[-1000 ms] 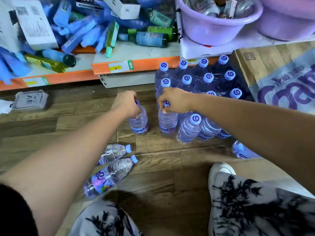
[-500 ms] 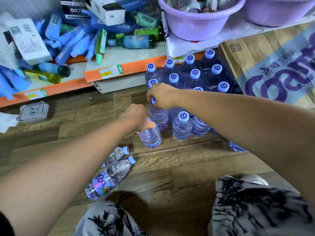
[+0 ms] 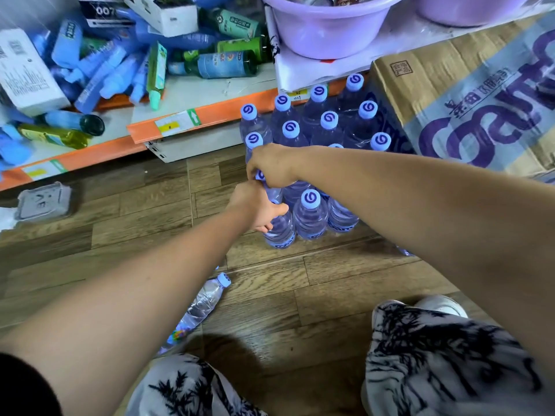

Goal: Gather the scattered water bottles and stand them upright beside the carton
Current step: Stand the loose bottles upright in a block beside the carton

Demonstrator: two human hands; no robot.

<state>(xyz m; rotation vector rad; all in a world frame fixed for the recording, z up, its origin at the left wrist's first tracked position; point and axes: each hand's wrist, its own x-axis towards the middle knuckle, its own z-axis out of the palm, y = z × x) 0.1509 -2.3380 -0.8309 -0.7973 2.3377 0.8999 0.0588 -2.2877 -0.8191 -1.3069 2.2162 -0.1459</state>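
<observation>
Several clear water bottles with pale blue caps stand upright in a cluster [image 3: 310,216] on the wooden floor, left of a brown carton [image 3: 468,94] with purple print. My left hand [image 3: 258,210] grips the top of an upright bottle [image 3: 280,232] at the cluster's front left corner, beside its neighbour. My right hand [image 3: 271,168] holds the cap of the bottle just behind that one. One bottle [image 3: 204,304] lies on its side near my left forearm, which partly hides it. A bit of another bottle [image 3: 405,252] shows under my right forearm.
A low orange-edged shelf [image 3: 186,123] at the back carries jumbled blue and green bottles and white boxes. Purple basins [image 3: 327,37] sit above the carton. A grey plastic lid [image 3: 45,201] lies on the floor at left. My patterned knees fill the bottom edge.
My left hand carried its bottle rightward and set it at the cluster's front left corner. My right hand stays on its bottle's cap. The camera shifted closer.
</observation>
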